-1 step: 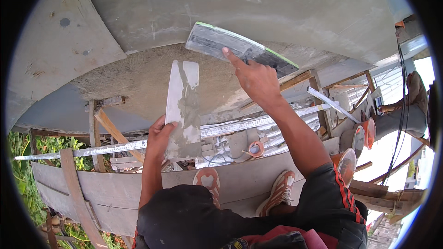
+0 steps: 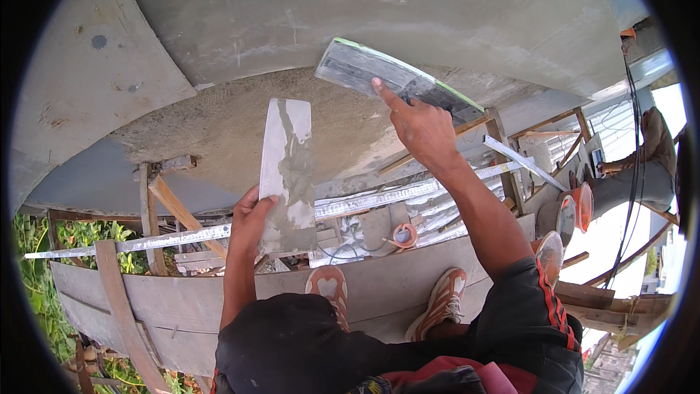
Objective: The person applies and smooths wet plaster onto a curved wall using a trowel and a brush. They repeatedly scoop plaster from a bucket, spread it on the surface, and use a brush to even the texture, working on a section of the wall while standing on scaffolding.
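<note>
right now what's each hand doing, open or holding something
Left hand: closed on the mortar board.
Right hand: closed on the wide trowel, pressed against the wall.

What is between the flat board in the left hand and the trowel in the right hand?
In the head view, only rough grey plaster wall shows between the board and the trowel; nothing else lies in that stretch.

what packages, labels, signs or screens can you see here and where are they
None that can be made out: no package, label, sign or screen shows.
The left hand holds a flat grey board smeared with plaster.
The right hand presses a long trowel with a green edge against the grey wall.
</note>
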Motion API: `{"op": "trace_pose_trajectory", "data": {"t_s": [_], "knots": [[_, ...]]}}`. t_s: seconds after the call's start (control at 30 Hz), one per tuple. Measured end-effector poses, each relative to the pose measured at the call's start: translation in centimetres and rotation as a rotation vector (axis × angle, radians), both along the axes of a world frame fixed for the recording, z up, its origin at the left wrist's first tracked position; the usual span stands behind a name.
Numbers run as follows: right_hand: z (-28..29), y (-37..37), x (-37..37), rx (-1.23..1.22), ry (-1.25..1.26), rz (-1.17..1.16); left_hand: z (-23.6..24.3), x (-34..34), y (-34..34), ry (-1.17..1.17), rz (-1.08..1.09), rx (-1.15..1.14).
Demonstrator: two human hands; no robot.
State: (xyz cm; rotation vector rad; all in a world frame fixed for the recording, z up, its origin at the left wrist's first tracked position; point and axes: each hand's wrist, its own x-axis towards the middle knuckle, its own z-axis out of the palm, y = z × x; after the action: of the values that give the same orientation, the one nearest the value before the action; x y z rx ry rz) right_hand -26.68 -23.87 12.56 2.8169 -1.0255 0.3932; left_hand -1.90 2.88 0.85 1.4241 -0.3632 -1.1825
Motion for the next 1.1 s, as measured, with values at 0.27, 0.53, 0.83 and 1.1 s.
{"op": "trace_pose_trajectory", "data": {"t_s": [0.27, 0.53, 0.83, 1.1], "knots": [[4.4, -1.9, -20.2, 0.220, 0.121, -0.204, -1.1, -1.3, -0.9, 0.013, -0.114, 0.017], [2.5, -6.9, -19.3, 0.024, -0.118, -0.057, 0.8, -5.0, -4.2, 0.031, -0.271, 0.003], [3.1, -12.6, -16.2, -0.252, 0.094, 0.117, 5.3, -7.4, -12.4, -0.067, -0.460, 0.023], [4.7, -14.3, -20.6, -0.225, 0.045, 0.100, 5.4, -7.9, -15.9, -0.021, -0.498, -0.017]]}}
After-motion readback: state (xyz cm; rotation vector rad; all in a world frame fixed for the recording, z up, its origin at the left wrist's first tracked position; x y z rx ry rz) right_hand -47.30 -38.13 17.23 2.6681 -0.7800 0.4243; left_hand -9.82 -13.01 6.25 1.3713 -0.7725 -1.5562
